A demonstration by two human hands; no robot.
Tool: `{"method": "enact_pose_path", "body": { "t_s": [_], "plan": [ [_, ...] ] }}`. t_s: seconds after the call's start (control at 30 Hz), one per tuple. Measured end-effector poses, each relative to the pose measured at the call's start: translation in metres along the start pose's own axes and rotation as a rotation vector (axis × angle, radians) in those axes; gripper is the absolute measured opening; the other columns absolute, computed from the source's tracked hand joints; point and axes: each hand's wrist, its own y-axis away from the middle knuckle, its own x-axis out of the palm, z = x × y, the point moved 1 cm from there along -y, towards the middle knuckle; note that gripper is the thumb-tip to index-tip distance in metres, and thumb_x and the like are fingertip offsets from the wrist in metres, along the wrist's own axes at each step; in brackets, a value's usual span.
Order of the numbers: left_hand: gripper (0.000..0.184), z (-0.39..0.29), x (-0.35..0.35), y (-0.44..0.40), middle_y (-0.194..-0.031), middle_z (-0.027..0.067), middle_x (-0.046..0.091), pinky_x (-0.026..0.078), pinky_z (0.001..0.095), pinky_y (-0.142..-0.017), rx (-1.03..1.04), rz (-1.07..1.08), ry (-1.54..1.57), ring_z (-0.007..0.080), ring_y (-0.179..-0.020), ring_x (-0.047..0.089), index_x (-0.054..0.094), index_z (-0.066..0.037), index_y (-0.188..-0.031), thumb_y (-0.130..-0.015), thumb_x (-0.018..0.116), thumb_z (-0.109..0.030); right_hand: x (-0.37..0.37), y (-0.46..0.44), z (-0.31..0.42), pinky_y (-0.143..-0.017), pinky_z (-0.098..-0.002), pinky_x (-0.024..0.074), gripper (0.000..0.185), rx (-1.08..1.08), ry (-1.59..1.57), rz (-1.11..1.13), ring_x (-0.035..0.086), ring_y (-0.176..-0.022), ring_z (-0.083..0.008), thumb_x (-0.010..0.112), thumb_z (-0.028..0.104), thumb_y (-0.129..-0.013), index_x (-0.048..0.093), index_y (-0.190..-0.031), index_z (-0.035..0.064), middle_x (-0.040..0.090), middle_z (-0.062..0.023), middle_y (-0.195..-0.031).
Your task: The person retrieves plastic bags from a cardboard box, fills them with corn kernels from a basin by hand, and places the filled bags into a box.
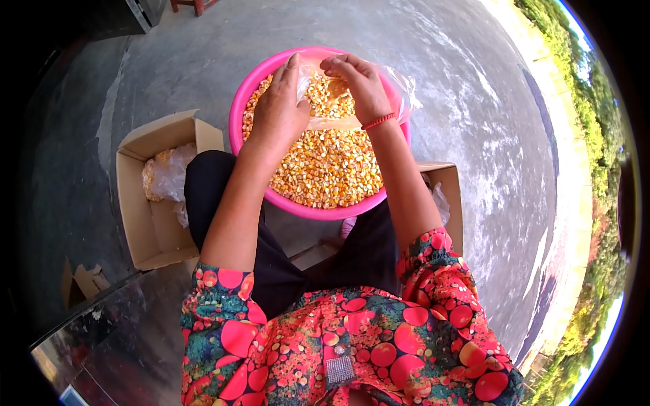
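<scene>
A clear plastic bag (401,82) is spread between my hands over a pink basin (238,122) of yellow corn kernels (328,169). My left hand (279,108) grips the bag's left side, fingers pointing away from me and thumb turned inward. On the other side, my right hand (362,84), with a red bracelet at the wrist, has its fingers bent around the bag's edge. Kernels show through and around the thin plastic; how many are inside it I cannot tell.
An open cardboard box (159,237) at my left holds a plastic bag of corn (166,174). Another cardboard box (450,203) with plastic in it stands by my right leg. Flattened cardboard (84,281) lies at the lower left. Grey concrete floor (474,122) surrounds the basin.
</scene>
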Motion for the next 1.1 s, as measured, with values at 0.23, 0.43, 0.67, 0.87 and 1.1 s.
{"method": "enact_pose_path", "body": {
  "t_s": [0.23,0.43,0.67,0.87,1.1],
  "plan": [
    [0.074,0.000,-0.004,0.002,-0.133,0.0226,0.042,0.039,0.0400,-0.098,0.002,-0.014,-0.041,0.0370,-0.121,0.043,0.026,-0.008,-0.140,-0.075,0.061,-0.005,-0.001,0.081,0.008,-0.070,-0.0240,0.0473,0.012,0.072,0.219,0.344,0.059,-0.082,-0.0093,0.060,0.010,-0.085,0.064,-0.089,-0.0002,0.065,-0.0038,-0.084],
    [0.075,-0.001,-0.001,0.002,-0.133,0.0230,0.042,0.038,0.0389,-0.099,0.015,0.000,-0.011,0.0360,-0.122,0.043,0.026,-0.007,-0.140,-0.075,0.061,-0.005,-0.032,0.108,-0.037,-0.084,-0.0395,0.0435,0.025,-0.401,0.981,0.353,0.055,-0.096,-0.0311,0.061,0.015,-0.081,0.060,-0.102,0.0024,0.059,-0.0156,-0.099],
    [0.069,0.001,0.004,0.002,-0.133,0.0216,0.041,0.044,0.0420,-0.092,0.095,-0.049,-0.074,0.0380,-0.114,0.048,0.027,-0.001,-0.138,-0.074,0.055,-0.001,-0.008,0.116,-0.060,-0.082,-0.0429,0.0403,0.028,-0.363,0.956,0.212,0.051,-0.091,-0.0336,0.060,0.019,-0.080,0.056,-0.102,0.0033,0.054,-0.0162,-0.097],
    [0.069,0.001,0.004,0.002,-0.132,0.0226,0.041,0.044,0.0421,-0.093,0.099,-0.056,-0.071,0.0384,-0.115,0.047,0.027,-0.002,-0.138,-0.074,0.056,-0.001,0.026,0.116,-0.061,-0.065,-0.0384,0.0456,0.016,-0.476,0.872,0.417,0.054,-0.075,-0.0308,0.061,0.016,-0.080,0.050,-0.077,0.0045,0.050,-0.0116,-0.078],
    [0.070,0.001,0.001,0.002,-0.130,0.0227,0.043,0.044,0.0424,-0.091,0.100,-0.057,-0.064,0.0386,-0.113,0.048,0.027,-0.002,-0.137,-0.074,0.056,-0.001,0.007,0.105,-0.065,-0.056,-0.0347,0.0452,0.019,-0.420,0.757,0.303,0.055,-0.061,-0.0258,0.059,0.019,-0.085,0.053,-0.080,0.0024,0.051,-0.0071,-0.068]
  ]
}}
